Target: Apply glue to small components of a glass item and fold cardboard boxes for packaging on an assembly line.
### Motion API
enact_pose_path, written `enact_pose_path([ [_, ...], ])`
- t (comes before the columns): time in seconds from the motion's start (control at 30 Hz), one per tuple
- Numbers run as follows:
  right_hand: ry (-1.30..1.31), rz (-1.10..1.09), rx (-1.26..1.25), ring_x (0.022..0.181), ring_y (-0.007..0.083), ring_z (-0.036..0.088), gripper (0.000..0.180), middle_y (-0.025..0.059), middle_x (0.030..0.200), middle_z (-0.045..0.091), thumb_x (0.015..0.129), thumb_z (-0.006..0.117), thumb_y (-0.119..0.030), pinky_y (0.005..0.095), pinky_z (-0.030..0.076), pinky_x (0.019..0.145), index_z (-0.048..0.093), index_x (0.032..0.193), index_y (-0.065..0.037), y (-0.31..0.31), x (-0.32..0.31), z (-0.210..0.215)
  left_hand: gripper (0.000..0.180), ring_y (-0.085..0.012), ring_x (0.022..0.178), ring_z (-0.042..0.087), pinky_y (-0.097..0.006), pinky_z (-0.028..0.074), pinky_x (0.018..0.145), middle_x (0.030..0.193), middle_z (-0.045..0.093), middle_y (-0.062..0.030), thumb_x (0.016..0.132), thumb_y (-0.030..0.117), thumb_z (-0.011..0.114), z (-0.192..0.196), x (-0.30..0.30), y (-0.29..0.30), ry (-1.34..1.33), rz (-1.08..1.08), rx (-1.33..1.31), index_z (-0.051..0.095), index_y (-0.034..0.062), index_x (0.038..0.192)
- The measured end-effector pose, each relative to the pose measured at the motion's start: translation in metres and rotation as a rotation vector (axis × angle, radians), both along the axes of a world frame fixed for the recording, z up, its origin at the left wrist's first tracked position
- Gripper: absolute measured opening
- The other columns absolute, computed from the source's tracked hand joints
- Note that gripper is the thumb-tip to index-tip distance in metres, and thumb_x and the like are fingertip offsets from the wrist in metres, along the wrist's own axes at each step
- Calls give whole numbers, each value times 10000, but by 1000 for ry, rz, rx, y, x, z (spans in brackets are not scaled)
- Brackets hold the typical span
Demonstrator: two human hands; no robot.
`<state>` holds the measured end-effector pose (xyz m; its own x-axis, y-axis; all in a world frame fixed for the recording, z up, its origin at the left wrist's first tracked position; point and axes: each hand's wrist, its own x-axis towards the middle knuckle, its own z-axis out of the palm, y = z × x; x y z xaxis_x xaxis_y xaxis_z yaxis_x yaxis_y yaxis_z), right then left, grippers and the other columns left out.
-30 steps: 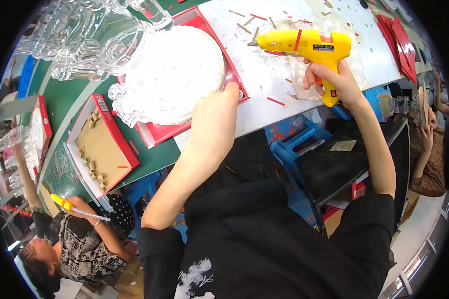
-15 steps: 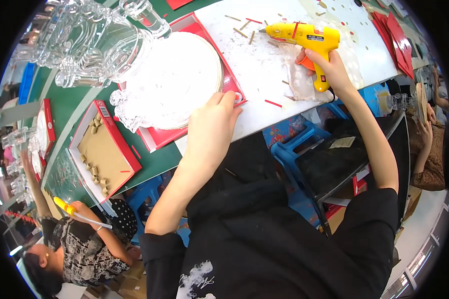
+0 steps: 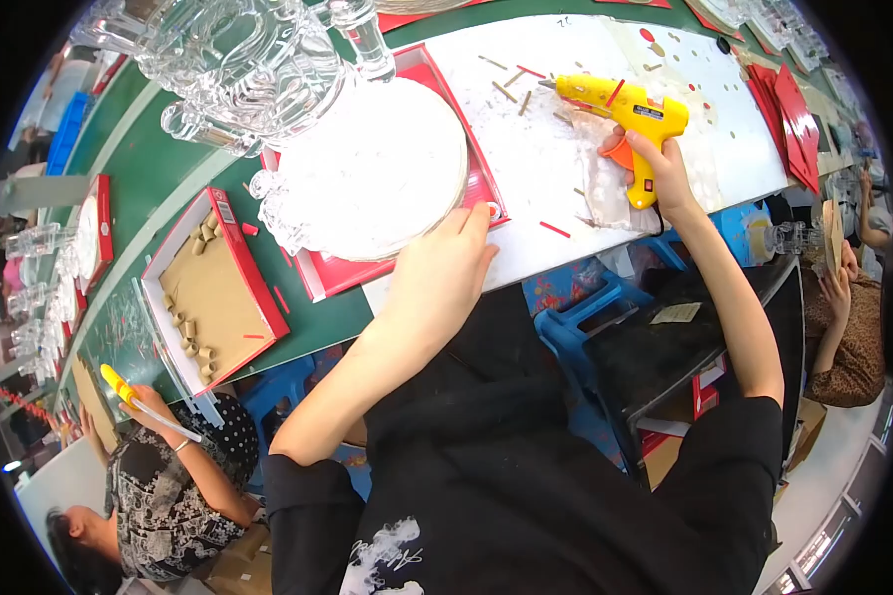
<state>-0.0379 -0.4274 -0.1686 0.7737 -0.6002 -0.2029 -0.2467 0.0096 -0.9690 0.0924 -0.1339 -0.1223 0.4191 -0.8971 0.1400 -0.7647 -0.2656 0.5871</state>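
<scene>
My right hand (image 3: 672,183) is wrapped round the grip of a yellow glue gun (image 3: 654,121), a finger by its orange trigger. Its nozzle points left above the white board. My left hand (image 3: 436,278) is closed at the near right corner of a shallow red box (image 3: 483,183), fingers over its edge and thumb outside. A small pale ring (image 3: 494,209) shows by the fingertips. Inside the box lies a round white disc (image 3: 377,164), very bright. Clear glass-like pieces (image 3: 268,74) stand at its far left side.
Short brown sticks (image 3: 504,91) and red strips (image 3: 555,229) are scattered over the white board (image 3: 526,188). A red-edged box (image 3: 218,288) with small tan rolls sits at left. Blue stools (image 3: 580,312) stand below. A co-worker (image 3: 174,486) at lower left holds another yellow glue gun.
The view has shifted a little, so the table things sit slightly further right and lower. Both my hands keep their holds. The co-worker's arm at left has come down.
</scene>
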Motion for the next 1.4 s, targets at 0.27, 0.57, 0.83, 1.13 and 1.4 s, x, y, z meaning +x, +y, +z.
enact_pose_path([
  [0.27,-91,-14,-22,637,82,590,324,107,899,686,901,600,-283,196,450,487,589,1073,-8,-4,-2,2,705,-280,1155,533,-359,469,914,1367,460,-205,762,11,754,90,72,23,-230,250,-838,378,-66,1353],
  [0.57,-139,-51,0,574,112,590,294,107,865,682,902,605,-239,225,450,447,591,1055,12,-3,-1,-8,877,-264,1126,578,-360,453,953,1219,549,-184,678,247,858,150,155,-18,-257,260,-447,329,-18,1326],
  [0.83,-148,-67,25,554,104,579,314,95,853,674,896,613,-246,218,436,424,580,1061,20,13,3,-9,794,-253,1096,589,-371,466,945,1177,559,-166,692,224,853,182,281,13,-356,170,-613,374,-15,1279],
  [1.13,-189,-156,-33,604,99,593,306,64,859,660,876,638,-212,233,469,437,596,1072,20,-6,7,-7,690,-237,1039,612,-353,468,910,1153,602,-116,656,188,858,159,420,58,-481,322,-380,515,-8,1222],
  [1.4,-164,-89,-10,862,125,600,385,51,1006,623,871,656,-161,271,512,731,518,1203,-21,-5,3,-26,699,-332,1259,452,-387,332,1080,1357,459,-211,757,165,709,68,430,66,-159,489,-472,400,-28,1354],
])
